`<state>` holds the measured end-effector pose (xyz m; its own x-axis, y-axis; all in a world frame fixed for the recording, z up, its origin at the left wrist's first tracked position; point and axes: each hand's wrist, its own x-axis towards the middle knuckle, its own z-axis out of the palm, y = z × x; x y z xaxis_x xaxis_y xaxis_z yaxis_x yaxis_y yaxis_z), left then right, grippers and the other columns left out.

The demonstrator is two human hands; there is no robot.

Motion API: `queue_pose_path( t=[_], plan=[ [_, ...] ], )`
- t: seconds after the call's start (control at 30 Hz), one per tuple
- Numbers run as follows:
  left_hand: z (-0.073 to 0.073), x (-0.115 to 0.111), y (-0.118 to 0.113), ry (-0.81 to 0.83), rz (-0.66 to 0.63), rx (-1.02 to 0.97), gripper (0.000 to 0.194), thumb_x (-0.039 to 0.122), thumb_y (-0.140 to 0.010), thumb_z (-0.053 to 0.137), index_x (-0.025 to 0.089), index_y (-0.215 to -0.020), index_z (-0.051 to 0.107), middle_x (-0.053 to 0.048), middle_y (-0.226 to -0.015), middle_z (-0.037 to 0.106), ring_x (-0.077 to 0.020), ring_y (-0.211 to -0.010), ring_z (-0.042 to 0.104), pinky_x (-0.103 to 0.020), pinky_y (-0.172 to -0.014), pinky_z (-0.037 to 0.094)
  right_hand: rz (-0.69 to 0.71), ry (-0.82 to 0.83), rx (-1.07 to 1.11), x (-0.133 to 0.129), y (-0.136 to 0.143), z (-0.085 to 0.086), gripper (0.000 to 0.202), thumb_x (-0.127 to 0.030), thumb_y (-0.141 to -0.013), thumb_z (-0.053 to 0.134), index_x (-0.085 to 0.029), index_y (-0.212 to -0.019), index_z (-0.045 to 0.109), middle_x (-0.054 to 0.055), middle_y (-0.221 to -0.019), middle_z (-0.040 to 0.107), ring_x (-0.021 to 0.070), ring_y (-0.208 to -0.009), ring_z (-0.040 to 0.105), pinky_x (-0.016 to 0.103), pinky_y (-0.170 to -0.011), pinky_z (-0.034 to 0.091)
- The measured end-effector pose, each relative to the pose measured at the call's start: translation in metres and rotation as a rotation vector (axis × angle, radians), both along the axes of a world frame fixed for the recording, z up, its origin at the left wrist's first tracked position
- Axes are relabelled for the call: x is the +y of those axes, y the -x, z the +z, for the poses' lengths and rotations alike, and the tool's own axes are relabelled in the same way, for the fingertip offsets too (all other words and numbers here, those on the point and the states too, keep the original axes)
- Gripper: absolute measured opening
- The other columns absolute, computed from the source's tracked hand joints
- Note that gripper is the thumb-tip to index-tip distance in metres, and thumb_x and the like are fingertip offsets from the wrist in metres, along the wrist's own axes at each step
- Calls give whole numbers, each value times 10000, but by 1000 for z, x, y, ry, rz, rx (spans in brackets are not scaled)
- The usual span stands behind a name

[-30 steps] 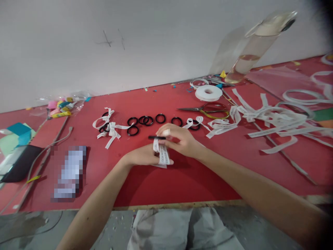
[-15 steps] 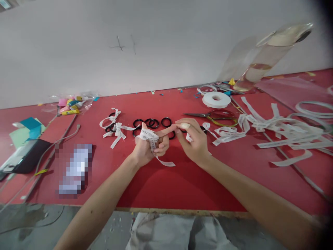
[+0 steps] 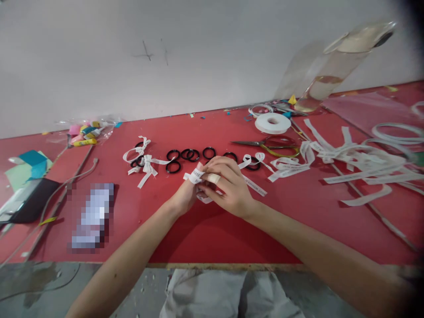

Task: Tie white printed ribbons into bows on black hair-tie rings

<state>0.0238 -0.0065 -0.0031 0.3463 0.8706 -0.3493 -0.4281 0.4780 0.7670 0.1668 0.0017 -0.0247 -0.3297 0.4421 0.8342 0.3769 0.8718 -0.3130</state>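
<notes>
Printed white ribbon (image 3: 196, 176) is wrapped round the thumb of my left hand (image 3: 186, 192), whose other fingers are mostly hidden behind my right hand. My right hand (image 3: 231, 185) is closed over the ribbon beside that thumb, fingertips bent together, with a pale band round one finger. Loose ribbon shows below the fingers and to the right of the right hand. Behind the hands lie several black rings (image 3: 173, 166). To the left, black rings carry white ribbon bows (image 3: 149, 166). One more black ring (image 3: 253, 163) lies to the right, beside a ribbon loop.
Scissors (image 3: 270, 145) lie behind my right hand, near a white ribbon roll (image 3: 273, 123). Cut ribbons (image 3: 357, 159) spread across the right. A bottle (image 3: 331, 70) stands at the back right. At left are a blurred-out phone (image 3: 94, 214), a cable, a dark pouch (image 3: 36, 199) and a bag of colourful pieces (image 3: 86, 133).
My right hand has moved left and down onto my left hand. The left forefinger, stretched out before, is now hidden. A ribbon end now shows to the right of my right hand.
</notes>
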Motion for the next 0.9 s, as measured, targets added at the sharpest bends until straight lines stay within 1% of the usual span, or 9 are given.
queue_pose_path(
  t=[0.1, 0.2, 0.33, 0.5, 0.57, 0.63, 0.73, 0.8, 0.9],
  plan=[
    [-4, -1, -2, 22, -35, 16, 495, 611, -877, 586, 137, -736, 579, 38, -590, 428, -64, -475, 351, -178, -442, 283, 30, 62, 26, 0, 1, -2, 177, -196, -879, 655, -273, -1035, 687, 59, -962, 685, 262, -990, 592, 526, -949, 506],
    [-2, 0, -1, 61, -55, -15, 482, 597, -886, 583, 155, -708, 513, 57, -569, 384, -55, -454, 298, -168, -426, 239, 71, 75, 57, 0, 0, -1, 140, -185, -897, 623, -270, -993, 678, 51, -937, 680, 246, -965, 599, 520, -957, 506],
    [4, 4, 1, 80, -10, -73, 508, 637, -923, 484, 157, -774, 559, 48, -572, 406, -71, -453, 340, -173, -414, 257, 68, 112, 22, 2, -1, 1, 55, -217, -881, 672, -260, -914, 662, 56, -959, 691, 260, -1040, 598, 504, -956, 504],
    [8, 7, 6, 80, 17, -65, 605, 686, -941, 365, 145, -959, 635, 17, -602, 484, -89, -467, 374, -194, -418, 275, 142, 149, 5, 5, -4, 4, 106, -251, -844, 739, -237, -830, 635, 49, -920, 677, 259, -1076, 595, 485, -950, 496],
    [9, 8, 9, 62, -5, -79, 625, 700, -926, 380, 140, -1011, 645, 15, -602, 481, -81, -462, 334, -189, -413, 239, 216, 242, 121, 6, -7, 4, 77, -254, -874, 706, -240, -842, 637, 38, -918, 662, 237, -1051, 610, 470, -946, 500],
    [10, 9, 11, 39, -41, -103, 636, 701, -916, 399, 142, -1092, 646, 5, -627, 493, -81, -474, 319, -186, -413, 211, 276, 402, 314, 9, -9, 1, 73, -261, -921, 642, -244, -850, 639, 32, -945, 645, 209, -1000, 628, 440, -914, 520],
    [12, 11, 14, 4, -111, -135, 684, 710, -905, 401, 154, -1242, 613, -10, -687, 509, -85, -491, 310, -191, -417, 195, 300, 614, 631, 15, -10, -7, 198, -291, -980, 543, -244, -808, 629, 10, -871, 622, 166, -854, 637, 378, -827, 544],
    [12, 11, 15, -28, -143, -141, 711, 716, -894, 416, 159, -1302, 585, -4, -699, 496, -84, -494, 299, -194, -423, 196, 275, 680, 760, 20, -10, -11, 218, -309, -982, 539, -246, -788, 617, -8, -801, 596, 145, -771, 620, 339, -767, 548],
    [10, 10, 14, -82, -185, -127, 733, 704, -873, 478, 164, -1364, 545, -4, -723, 499, -80, -514, 298, -188, -438, 194, 239, 716, 812, 21, -9, -14, 207, -330, -958, 587, -241, -773, 610, -17, -772, 565, 125, -706, 577, 291, -689, 523]
  ],
)
